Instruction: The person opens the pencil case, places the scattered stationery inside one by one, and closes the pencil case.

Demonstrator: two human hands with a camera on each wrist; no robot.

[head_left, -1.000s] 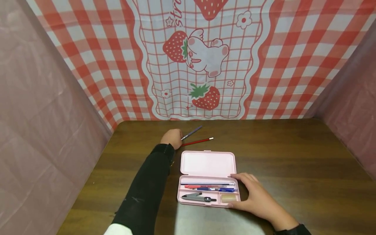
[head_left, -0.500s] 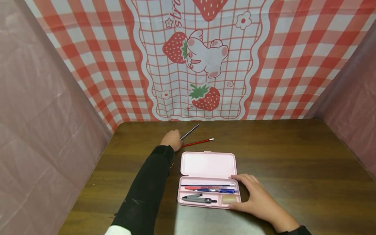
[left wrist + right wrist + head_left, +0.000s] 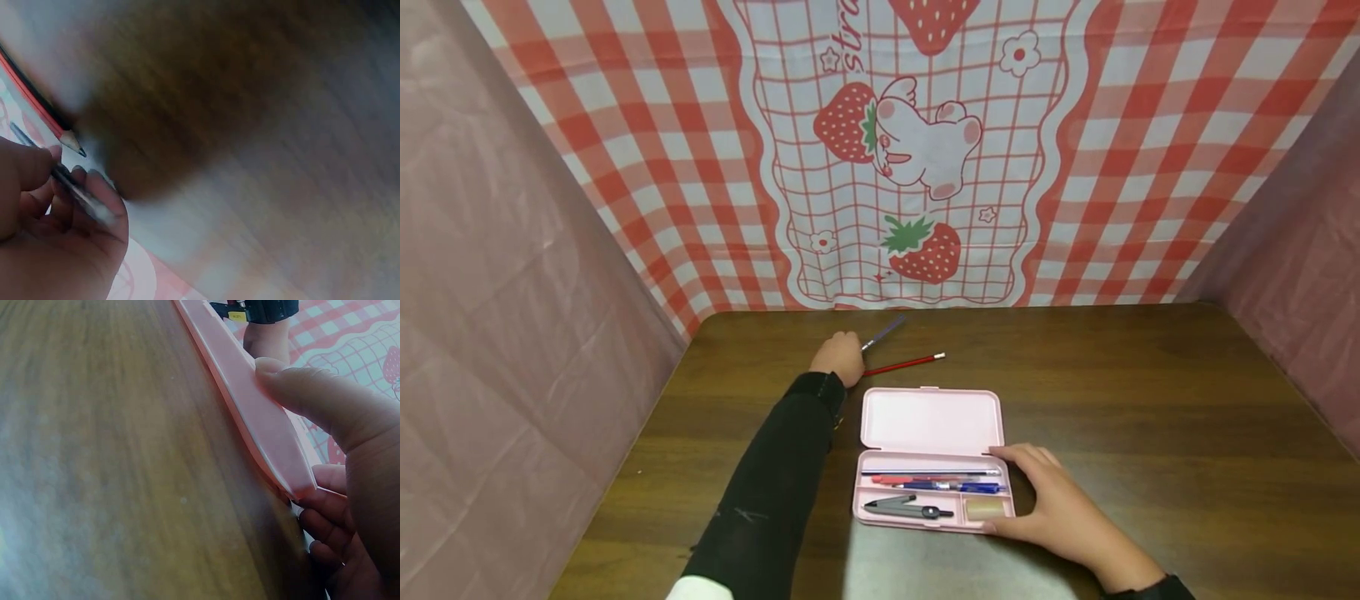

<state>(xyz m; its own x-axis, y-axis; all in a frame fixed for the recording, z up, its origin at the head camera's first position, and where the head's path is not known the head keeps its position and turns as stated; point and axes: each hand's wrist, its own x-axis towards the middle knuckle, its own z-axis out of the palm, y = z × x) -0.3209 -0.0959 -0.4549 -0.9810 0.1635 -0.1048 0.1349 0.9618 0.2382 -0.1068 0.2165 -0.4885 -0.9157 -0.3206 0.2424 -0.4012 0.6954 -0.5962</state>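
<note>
My left hand (image 3: 839, 358) is at the back of the table, pinching a thin purplish-grey pencil (image 3: 883, 332) that points up and to the right. In the left wrist view, thumb and fingertips hold this pencil (image 3: 78, 190), its palm end blurred. Just beside that hand lies a red pencil (image 3: 910, 363) with a white end; its sharpened tip shows in the left wrist view. The pink pencil case (image 3: 932, 418) lies open in front. My right hand (image 3: 1051, 506) grips its right end, thumb on the near side, fingers at the far side.
Inside the case are a compass (image 3: 910, 507), a tan eraser-like block (image 3: 985, 509), a blue pen (image 3: 977, 487), a red pen (image 3: 891, 479) and a dark blue pencil (image 3: 925, 472). A checked strawberry cloth (image 3: 1097, 208) hangs behind the wooden table (image 3: 1150, 400).
The held pencil's far end has swung a little to the left. My left hand stays nearly in place, and my right hand keeps its grip on the case.
</note>
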